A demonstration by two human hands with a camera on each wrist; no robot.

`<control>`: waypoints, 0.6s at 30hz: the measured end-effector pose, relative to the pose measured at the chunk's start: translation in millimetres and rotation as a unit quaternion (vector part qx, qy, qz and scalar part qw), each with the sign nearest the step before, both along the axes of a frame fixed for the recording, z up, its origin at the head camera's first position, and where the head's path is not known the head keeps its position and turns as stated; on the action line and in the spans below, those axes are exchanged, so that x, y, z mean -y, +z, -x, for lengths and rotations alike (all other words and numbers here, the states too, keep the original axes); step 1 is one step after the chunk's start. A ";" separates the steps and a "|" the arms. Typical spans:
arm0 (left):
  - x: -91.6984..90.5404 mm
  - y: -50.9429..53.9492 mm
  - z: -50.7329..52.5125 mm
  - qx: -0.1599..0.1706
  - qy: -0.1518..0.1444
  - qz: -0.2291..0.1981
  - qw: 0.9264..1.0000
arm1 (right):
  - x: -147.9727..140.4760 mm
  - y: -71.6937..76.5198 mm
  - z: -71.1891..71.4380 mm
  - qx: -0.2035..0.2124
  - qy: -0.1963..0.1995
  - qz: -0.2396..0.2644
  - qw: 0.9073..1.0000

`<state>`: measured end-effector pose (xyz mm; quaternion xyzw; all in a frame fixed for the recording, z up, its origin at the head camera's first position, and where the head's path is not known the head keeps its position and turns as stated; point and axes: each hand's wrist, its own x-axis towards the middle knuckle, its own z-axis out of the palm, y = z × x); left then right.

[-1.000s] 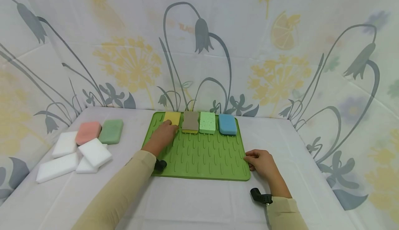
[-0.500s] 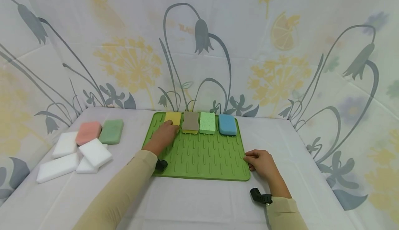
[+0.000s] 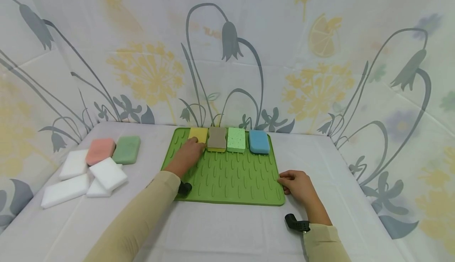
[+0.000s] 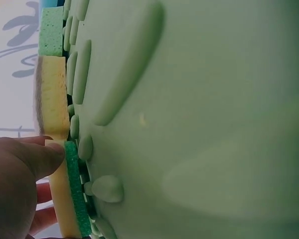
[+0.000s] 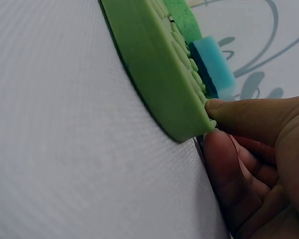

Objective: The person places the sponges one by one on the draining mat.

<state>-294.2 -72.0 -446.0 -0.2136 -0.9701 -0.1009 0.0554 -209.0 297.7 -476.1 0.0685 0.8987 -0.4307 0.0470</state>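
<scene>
My left fingers (image 3: 196,146) are curled close about the near end of the yellow sponge (image 3: 198,134), which sits just left of centre in the head view. It lies flat along the back edge of the green mat (image 3: 231,177), most of its top showing beyond my fingertips. From the left wrist, at the lower left of the frame, I see one digit against its end and others behind its yellow face; its green layer is toward the mat. The brown-topped sponge (image 3: 217,139) is just beside it on the right; my hand hides part of that joint, so I cannot tell whether they touch. The speckled green sponge (image 3: 236,139) and the blue sponge (image 3: 259,141) continue the row to the right.

My right fingers (image 5: 249,114) are nearly closed, pinching the mat's edge, right of centre in the head view; the right wrist view shows one digit above the rim and another below. The yellow sponge is well apart from them.

At the left of the frame, on the white counter (image 3: 213,230), lie a pink sponge (image 3: 100,151), a dull green sponge (image 3: 126,150) and several white blocks (image 3: 108,174), one leaning over another.
</scene>
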 end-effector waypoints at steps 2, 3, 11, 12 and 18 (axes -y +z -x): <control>0.2 0.5 -0.2 0.005 0.002 -0.004 1.000 | 0.4 0.0 0.0 -0.001 0.001 -0.001 1.000; 0.3 0.8 -0.3 0.008 0.003 -0.006 1.000 | 0.6 0.0 0.2 -0.001 0.001 -0.001 1.000; 3.0 0.2 -1.8 0.011 0.006 -0.004 1.000 | 0.7 -0.5 0.3 0.001 0.004 -0.003 1.000; 3.6 0.7 -2.4 0.007 0.005 -0.004 1.000 | 0.4 -0.5 0.2 0.000 0.004 -0.004 1.000; 12.6 1.5 -5.4 0.016 0.015 -0.015 1.000 | -1.2 -1.8 0.2 -0.003 0.006 -0.008 1.000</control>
